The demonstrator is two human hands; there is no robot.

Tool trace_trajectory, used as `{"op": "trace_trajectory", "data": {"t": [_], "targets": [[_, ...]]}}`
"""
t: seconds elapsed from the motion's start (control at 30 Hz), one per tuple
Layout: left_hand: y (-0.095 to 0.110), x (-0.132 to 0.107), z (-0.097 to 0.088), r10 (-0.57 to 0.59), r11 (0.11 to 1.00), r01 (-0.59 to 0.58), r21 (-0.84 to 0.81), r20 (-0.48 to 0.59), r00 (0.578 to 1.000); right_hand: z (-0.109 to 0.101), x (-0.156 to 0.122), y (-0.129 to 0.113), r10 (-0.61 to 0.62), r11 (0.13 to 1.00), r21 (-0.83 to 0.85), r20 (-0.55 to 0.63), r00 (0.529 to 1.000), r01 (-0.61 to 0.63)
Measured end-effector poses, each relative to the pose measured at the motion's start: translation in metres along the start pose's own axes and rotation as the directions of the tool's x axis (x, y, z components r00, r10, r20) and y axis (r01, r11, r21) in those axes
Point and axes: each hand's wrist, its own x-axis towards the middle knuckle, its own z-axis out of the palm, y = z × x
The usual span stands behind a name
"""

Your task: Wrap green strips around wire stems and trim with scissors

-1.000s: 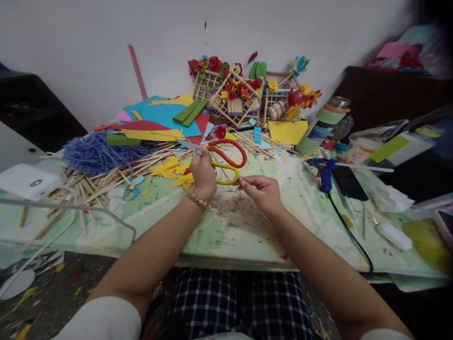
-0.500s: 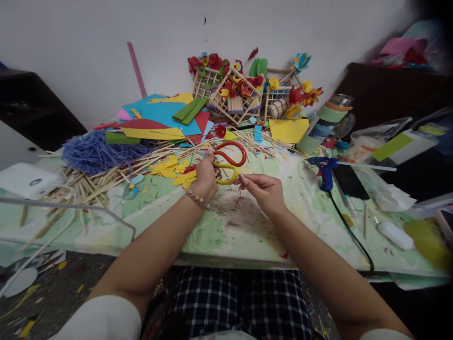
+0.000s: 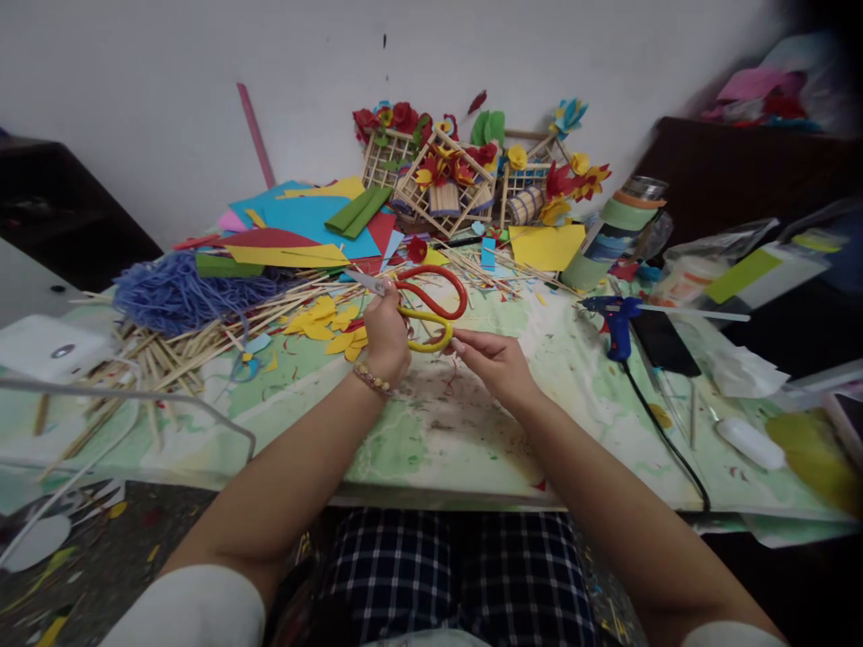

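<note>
My left hand (image 3: 387,334) is closed around the scissors (image 3: 464,292) near their pivot. Their red and yellow handle loops point to the right, and the metal blades stick out past my fingers to the left. Thumb and fingertips of my right hand (image 3: 495,361) are pinched together just beside the yellow loop. What they pinch is too small to make out; a thin reddish bit shows near the fingertips. Behind my left hand lie yellow paper petals (image 3: 322,316) and a few red ones, with a red paper flower (image 3: 416,249) further back.
Blue shredded strands (image 3: 192,295) lie over many wooden sticks (image 3: 179,359) on the left. Coloured paper sheets (image 3: 297,216) and stick frames with paper flowers (image 3: 441,193) are at the back. A blue glue gun (image 3: 617,328) with its cord, a bottle (image 3: 613,229) and a phone (image 3: 664,344) are on the right.
My left hand has turned slightly, so more of the scissor blades shows. My right fingertips stay pinched by the yellow loop, a little further left. The whole view has shifted slightly.
</note>
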Motion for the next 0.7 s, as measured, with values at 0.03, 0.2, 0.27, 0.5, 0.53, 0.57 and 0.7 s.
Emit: {"op": "trace_trajectory", "data": {"t": [0.03,0.2,0.27,0.5,0.53,0.57,0.7], "targets": [[0.000,0.000,0.000,0.015,1.000,-0.014,-0.006,0.008,1.000,0.000,0.000,0.001,0.013,1.000,0.020,0.012,1.000,-0.013],[-0.002,-0.004,-0.001,0.052,0.998,-0.051,-0.026,0.048,0.997,-0.002,0.002,0.004,0.060,0.995,0.077,0.044,0.997,-0.063],[-0.003,-0.005,-0.001,0.031,0.999,-0.030,-0.021,0.052,0.998,-0.002,0.003,0.005,0.022,0.997,0.069,0.070,0.997,-0.027],[-0.012,-0.005,-0.001,0.009,1.000,-0.007,-0.022,0.068,0.998,-0.002,0.000,0.004,-0.097,0.995,-0.029,0.053,0.994,0.099],[-0.012,-0.005,-0.001,0.011,1.000,-0.010,-0.023,0.069,0.998,-0.001,0.000,0.003,-0.100,0.994,-0.031,0.047,0.994,0.101],[-0.013,-0.004,-0.001,0.013,1.000,-0.011,-0.023,0.067,0.998,0.000,0.000,0.003,-0.102,0.994,-0.030,0.042,0.994,0.103],[-0.012,-0.004,-0.001,0.011,1.000,-0.011,-0.013,0.045,0.999,0.002,0.000,0.002,-0.124,0.991,-0.057,0.017,0.992,0.125]]}}
